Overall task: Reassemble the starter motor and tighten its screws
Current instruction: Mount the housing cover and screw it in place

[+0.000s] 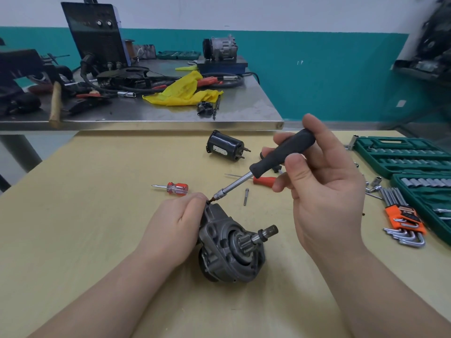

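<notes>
While left hand (179, 217) steadies one starter motor (229, 247), right hand (322, 181) grips one screwdriver (263, 172).

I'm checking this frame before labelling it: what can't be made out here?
- Screw under the black screwdriver tip: head view, too small, and the left hand fingertips crowd it.
- Back of the starter motor housing: faces away, partly behind the left hand.
- Label on the black cylinder: too small to read.
- Socket set: cut off by the right edge.
- Shelf items at upper right: blurred.
</notes>
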